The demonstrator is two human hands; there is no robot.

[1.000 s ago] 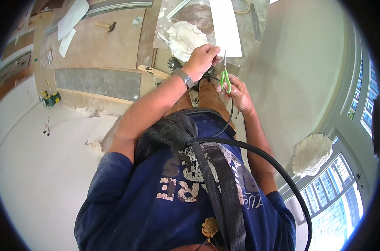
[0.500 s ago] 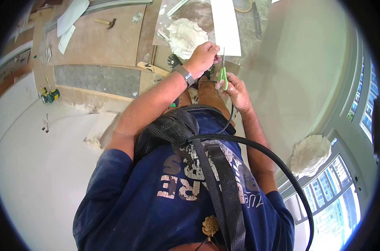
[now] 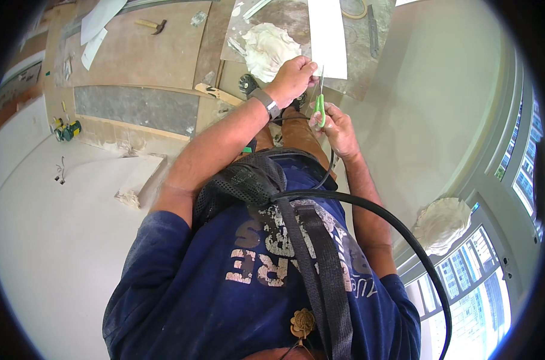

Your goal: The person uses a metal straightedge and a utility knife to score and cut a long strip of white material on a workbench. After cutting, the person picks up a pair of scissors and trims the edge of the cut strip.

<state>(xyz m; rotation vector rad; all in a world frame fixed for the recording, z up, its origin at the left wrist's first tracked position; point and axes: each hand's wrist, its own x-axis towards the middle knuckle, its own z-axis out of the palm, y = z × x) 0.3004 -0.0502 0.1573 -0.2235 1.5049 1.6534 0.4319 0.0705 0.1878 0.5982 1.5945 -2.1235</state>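
A long white sheet point(image 3: 328, 39) reaches from the top edge of the head view toward me. My left hand point(image 3: 296, 79) is closed in a pinch at its near left corner. Just right of that, my right hand point(image 3: 340, 131) holds a pair of scissors point(image 3: 320, 111) with green handles. The blades point away from me, at the near edge of the sheet; whether they are apart is hard to make out. Left of the sheet lies a crumpled whitish cloth-like bundle point(image 3: 271, 51).
A hammer point(image 3: 152, 26) lies on a brown board point(image 3: 128, 54) at far left. Beyond the sheet are a roll of tape point(image 3: 355, 8) and a dark flat strip point(image 3: 373, 33). A green power tool point(image 3: 67, 130) stands by the left wall. A black cable point(image 3: 398, 222) crosses my front.
The view has shifted slightly. Both hands stay at the sheet's near edge, and the scissors' green handles look a little closer together.
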